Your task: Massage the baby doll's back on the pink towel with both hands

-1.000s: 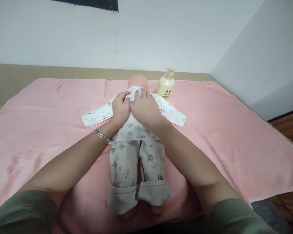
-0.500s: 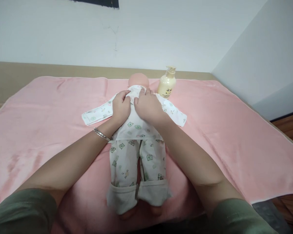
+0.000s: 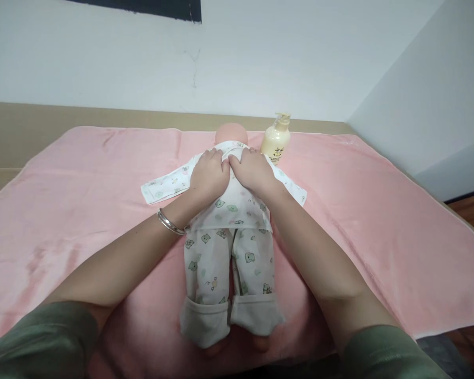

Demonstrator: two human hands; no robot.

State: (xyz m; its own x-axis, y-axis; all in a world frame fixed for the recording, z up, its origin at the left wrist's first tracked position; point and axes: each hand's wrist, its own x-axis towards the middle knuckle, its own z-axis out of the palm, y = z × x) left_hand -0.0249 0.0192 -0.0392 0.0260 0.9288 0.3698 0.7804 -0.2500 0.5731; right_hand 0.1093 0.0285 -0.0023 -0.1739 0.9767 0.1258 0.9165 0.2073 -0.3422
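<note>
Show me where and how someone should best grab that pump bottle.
Take the pump bottle around its rounded body, probably from the right: it stands upright, with pink blanket on that side, while the doll lies at its left. The narrow pump looks a poorer hold.

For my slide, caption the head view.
Left hand and right hand rest on a bald pink doll's white printed fabric shirt, over pink cloth.

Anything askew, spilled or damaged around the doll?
One oddity: thin crack-like lines mark the otherwise plain wall below the dark panel. No spill shows near the upright pump bottle, right of the doll.
</note>
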